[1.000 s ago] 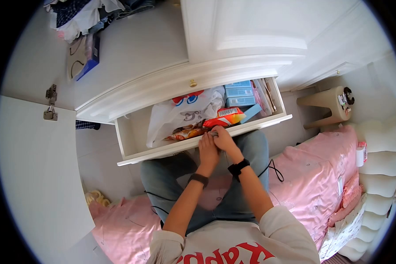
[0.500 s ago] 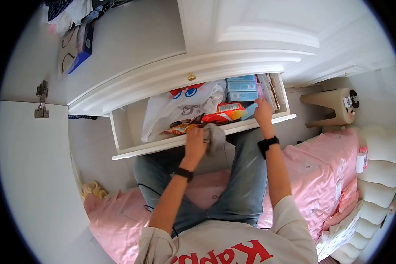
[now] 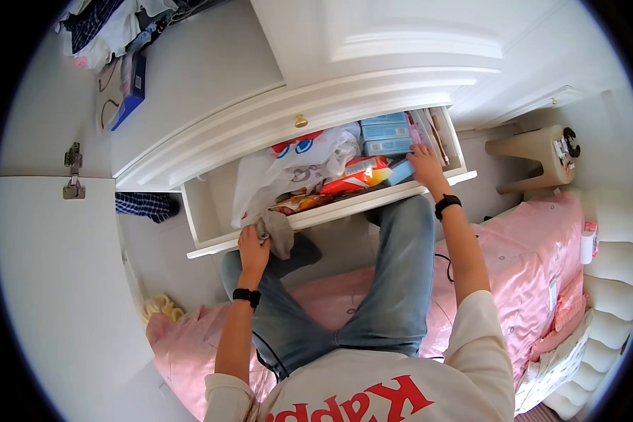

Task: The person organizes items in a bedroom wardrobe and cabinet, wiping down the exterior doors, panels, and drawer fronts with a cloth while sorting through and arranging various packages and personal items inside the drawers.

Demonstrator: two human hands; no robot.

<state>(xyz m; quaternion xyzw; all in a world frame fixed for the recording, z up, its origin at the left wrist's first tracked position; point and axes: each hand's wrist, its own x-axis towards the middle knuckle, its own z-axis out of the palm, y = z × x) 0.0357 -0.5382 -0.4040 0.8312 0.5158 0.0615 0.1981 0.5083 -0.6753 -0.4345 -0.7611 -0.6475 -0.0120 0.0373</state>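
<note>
Cloth [image 3: 281, 234] farther left, lengthwise downward

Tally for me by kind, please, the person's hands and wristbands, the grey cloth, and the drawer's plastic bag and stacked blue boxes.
Hands: 2 (left hand, right hand)
Wristbands: 2
Grey cloth: 1
Plastic bag: 1
Stacked blue boxes: 3 visible
Total: 9

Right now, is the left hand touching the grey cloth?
Touching. The head view shows the left hand holding the cloth at the drawer front, with no gap between them.
</note>
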